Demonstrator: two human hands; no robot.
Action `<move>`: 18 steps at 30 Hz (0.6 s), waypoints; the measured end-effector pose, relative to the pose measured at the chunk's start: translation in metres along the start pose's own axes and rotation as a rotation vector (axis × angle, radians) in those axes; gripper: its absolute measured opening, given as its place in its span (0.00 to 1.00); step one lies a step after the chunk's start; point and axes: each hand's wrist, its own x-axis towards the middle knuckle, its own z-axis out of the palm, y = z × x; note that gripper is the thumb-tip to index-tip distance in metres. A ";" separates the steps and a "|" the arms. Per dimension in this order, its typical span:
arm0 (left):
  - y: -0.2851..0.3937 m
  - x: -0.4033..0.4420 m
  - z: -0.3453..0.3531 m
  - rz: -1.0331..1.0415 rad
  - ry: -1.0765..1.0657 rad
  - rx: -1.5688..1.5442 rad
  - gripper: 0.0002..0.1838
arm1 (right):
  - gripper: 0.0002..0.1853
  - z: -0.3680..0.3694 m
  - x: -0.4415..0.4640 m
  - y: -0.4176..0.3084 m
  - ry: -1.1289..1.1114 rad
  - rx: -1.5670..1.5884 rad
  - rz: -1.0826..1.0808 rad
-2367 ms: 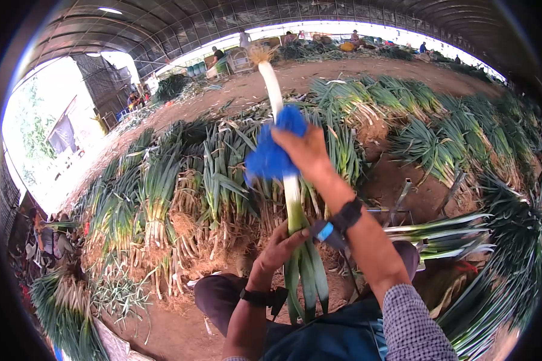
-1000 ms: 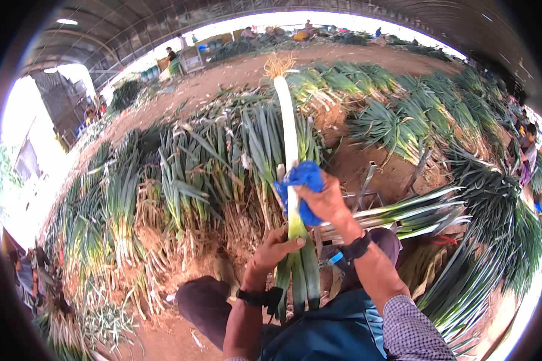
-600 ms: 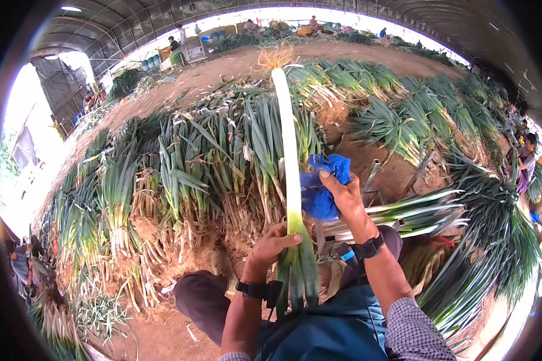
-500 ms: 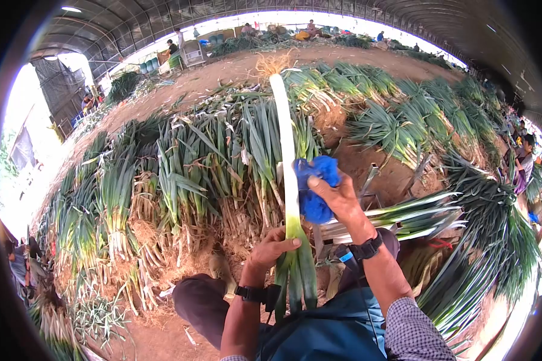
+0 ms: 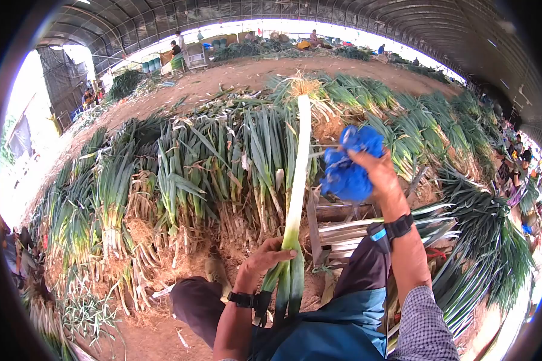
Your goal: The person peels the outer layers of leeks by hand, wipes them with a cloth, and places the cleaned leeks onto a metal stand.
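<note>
My left hand (image 5: pixel 269 257) is wrapped round a long leek (image 5: pixel 303 138) where its white shaft turns green. The leek stands nearly upright, its stringy roots at the top and its green leaves hanging down over my lap. My right hand (image 5: pixel 379 174) grips a crumpled blue cloth (image 5: pixel 352 162), held to the right of the white shaft and apart from it. Below the cloth, cleaned leeks (image 5: pixel 367 234) lie in a low wooden rack (image 5: pixel 314 225) by my right knee.
A wide row of leeks (image 5: pixel 180 168) stands bundled in front and to the left. More bundles (image 5: pixel 427 132) lie at the back right, and a green heap (image 5: pixel 488 228) sits at my right. Loose leaves (image 5: pixel 90 313) litter the ground at lower left. People work far off.
My right hand has moved the blue cloth away from the shaft, to the right and slightly up. The leek's root end has swung right and a little lower. My left hand keeps its grip.
</note>
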 end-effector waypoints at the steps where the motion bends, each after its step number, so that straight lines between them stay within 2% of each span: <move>1: -0.008 0.003 -0.005 0.011 -0.015 -0.001 0.17 | 0.16 -0.003 0.008 -0.008 0.009 0.038 -0.041; 4: -0.014 0.002 -0.005 -0.003 -0.016 -0.016 0.20 | 0.20 0.007 0.009 -0.048 -0.137 0.234 -0.190; 7: -0.013 0.001 -0.003 -0.014 0.018 0.042 0.23 | 0.19 0.001 0.030 -0.058 -0.237 0.512 -0.214; 11: -0.010 -0.003 -0.001 -0.030 0.062 0.105 0.22 | 0.16 0.005 0.054 -0.091 -0.117 0.520 -0.287; 13: -0.006 -0.011 -0.002 -0.070 0.080 0.101 0.21 | 0.13 -0.007 0.049 -0.122 -0.036 0.570 -0.443; 16: -0.005 -0.032 -0.015 -0.076 0.174 0.132 0.21 | 0.04 -0.069 0.051 -0.163 -0.214 0.654 -0.717; 17: -0.002 -0.041 -0.023 -0.058 0.189 0.144 0.20 | 0.04 -0.068 0.033 -0.165 -0.490 1.125 -0.585; 18: 0.000 -0.048 -0.028 -0.044 0.195 0.152 0.20 | 0.02 -0.073 0.031 -0.152 -0.631 1.270 -0.616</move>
